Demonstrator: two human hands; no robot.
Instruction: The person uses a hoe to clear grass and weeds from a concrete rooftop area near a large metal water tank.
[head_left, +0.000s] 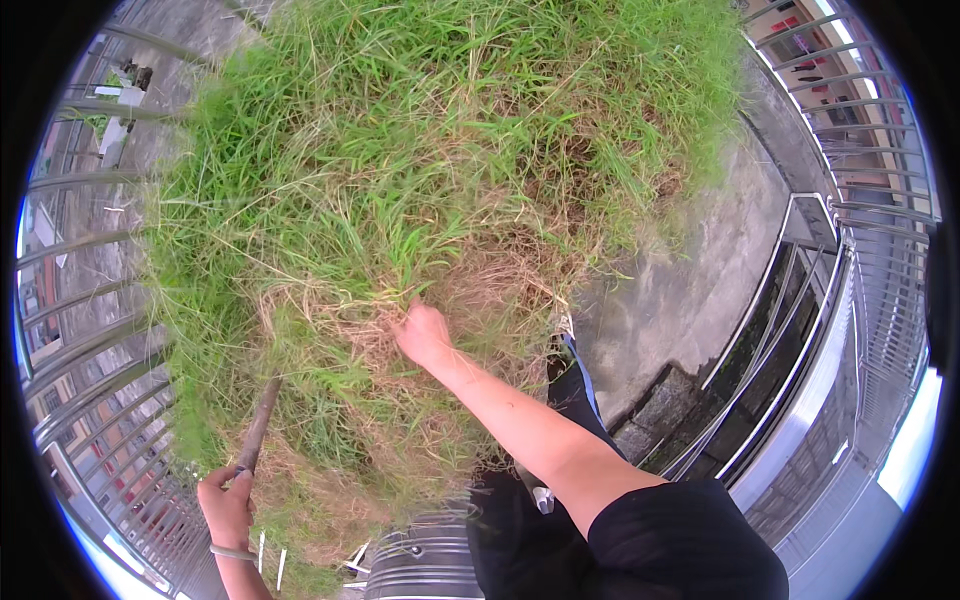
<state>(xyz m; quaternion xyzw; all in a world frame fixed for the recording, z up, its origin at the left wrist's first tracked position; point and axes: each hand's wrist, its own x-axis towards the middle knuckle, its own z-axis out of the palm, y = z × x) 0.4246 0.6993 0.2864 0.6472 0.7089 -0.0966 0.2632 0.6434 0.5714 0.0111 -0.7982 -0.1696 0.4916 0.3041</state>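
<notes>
My left hand (226, 501) grips the near end of a brown wooden stick or tool handle (260, 427) at the lower left. The far end of that handle disappears into the grass, so I cannot tell what is on it. A pale bracelet circles my left wrist. My right hand (424, 334) is closed around some grass stems (409, 296) near the middle of the view, its fingertips partly hidden among blades. Around both hands spreads a thick mound of grass (360, 165), green on top. Dry brown straw (499, 281) shows just right of my right hand.
Metal railings (90, 322) curve along the left, and others (877, 210) along the right. Concrete floor (660, 300) lies right of the grass. Metal frames and bars (765, 360) stand near a stone block (664, 405). A dark ribbed object (424, 555) sits at the bottom.
</notes>
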